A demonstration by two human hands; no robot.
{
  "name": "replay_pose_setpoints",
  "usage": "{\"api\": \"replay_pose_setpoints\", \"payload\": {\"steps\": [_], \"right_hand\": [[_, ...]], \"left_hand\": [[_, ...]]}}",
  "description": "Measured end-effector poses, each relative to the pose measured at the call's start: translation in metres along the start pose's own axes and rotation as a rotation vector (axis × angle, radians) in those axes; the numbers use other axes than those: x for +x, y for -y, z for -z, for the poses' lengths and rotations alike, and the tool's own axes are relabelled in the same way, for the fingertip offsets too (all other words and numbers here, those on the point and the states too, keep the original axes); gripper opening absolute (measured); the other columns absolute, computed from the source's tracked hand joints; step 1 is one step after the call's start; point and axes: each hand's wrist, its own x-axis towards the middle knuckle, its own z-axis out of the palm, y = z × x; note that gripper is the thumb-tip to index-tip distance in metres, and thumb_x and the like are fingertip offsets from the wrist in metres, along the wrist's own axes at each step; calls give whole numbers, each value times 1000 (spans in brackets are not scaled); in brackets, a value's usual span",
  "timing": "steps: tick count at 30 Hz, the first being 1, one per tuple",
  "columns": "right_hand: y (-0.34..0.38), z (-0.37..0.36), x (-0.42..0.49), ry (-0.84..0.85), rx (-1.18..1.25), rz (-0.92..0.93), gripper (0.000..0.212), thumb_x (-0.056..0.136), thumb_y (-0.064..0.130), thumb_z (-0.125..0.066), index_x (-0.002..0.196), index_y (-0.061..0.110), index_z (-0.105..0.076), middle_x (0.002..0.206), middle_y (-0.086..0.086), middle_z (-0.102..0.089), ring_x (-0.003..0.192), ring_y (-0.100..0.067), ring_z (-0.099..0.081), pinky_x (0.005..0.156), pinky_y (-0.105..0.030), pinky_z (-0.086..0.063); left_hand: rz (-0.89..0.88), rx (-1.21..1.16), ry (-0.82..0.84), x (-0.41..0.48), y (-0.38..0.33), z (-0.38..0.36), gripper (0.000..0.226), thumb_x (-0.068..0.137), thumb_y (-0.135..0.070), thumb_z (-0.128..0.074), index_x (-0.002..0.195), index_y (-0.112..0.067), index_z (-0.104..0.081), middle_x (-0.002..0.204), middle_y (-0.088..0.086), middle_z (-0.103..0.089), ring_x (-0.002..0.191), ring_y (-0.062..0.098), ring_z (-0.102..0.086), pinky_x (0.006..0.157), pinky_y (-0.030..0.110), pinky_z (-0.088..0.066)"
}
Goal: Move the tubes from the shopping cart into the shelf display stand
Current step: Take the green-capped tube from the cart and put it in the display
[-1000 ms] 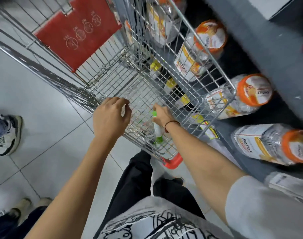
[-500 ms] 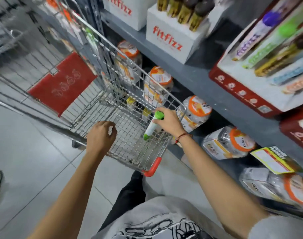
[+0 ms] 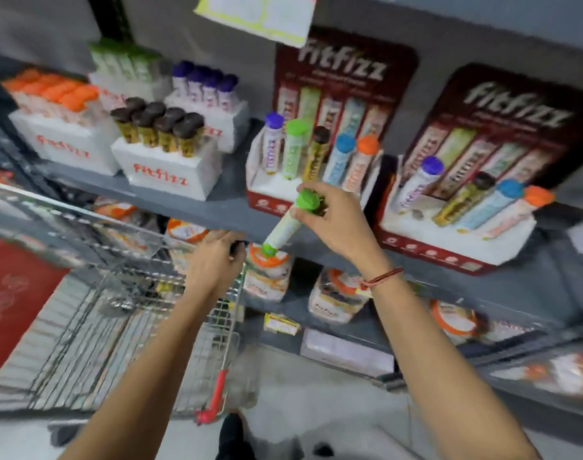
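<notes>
Now, against the frame half a second earlier, I read the right hand point(image 3: 336, 220) as raised out of the shopping cart point(image 3: 124, 313) to the front edge of the shelf point(image 3: 223, 210), with the view tilted up toward the displays. Its fingers are closed around the upper end of the green-capped tube point(image 3: 285, 227), which hangs tilted, cap uppermost, in front of the left display stand point(image 3: 266, 194). The left hand point(image 3: 217, 260) stays clenched on the cart's top rim, as before. Motion blur smears the cart wires and the lower-shelf jars point(image 3: 266, 270); the cart's contents are not legible. The right display stand point(image 3: 449, 240) holds four tubes, and one slot near its front left appears vacant. White boxes point(image 3: 164, 174) of tubes sit toward the shelf's left end.
</notes>
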Motion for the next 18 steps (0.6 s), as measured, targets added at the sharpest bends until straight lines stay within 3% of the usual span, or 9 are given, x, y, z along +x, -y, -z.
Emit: {"api": "replay_pose_setpoints", "payload": {"steps": [4,9,14,18], "right_hand": [[-16,56,-11,-114,2,-10,38,82,26,-71,116,14,-62,101,-1,-65,88,-17,-56,87,-36,-49],[-41,110,-28,-234,-54,-47,31,80,22,-71,109,13,-63,104,-6,-69,97,-29,-61,88,-41,-48],[-61,143,-38,-240,-76,-118,38,83,23,-69,118,13,-60,106,-4,-64,93,-26,-60,91,-46,-49],[-66,162,-40,-187,-97,-144,26,86,12,-64,111,12,-62,96,-6,-62,78,-21,-59,67,-29,-54]], "left_hand": [[-151,-21,53,23,-49,-28,16,78,-4,-66,94,-5,-66,94,22,-67,91,40,-60,69,47,-51],[-293,-106,146,34,-100,-68,23,83,-6,-59,105,-9,-65,106,14,-68,101,35,-57,80,45,-51],[-441,-121,241,25,-125,-102,25,84,-3,-59,108,-4,-65,115,17,-67,105,34,-60,90,43,-49],[-472,-81,303,13,-118,-120,35,87,-8,-57,123,-7,-57,132,13,-56,124,27,-49,107,43,-36]]}}
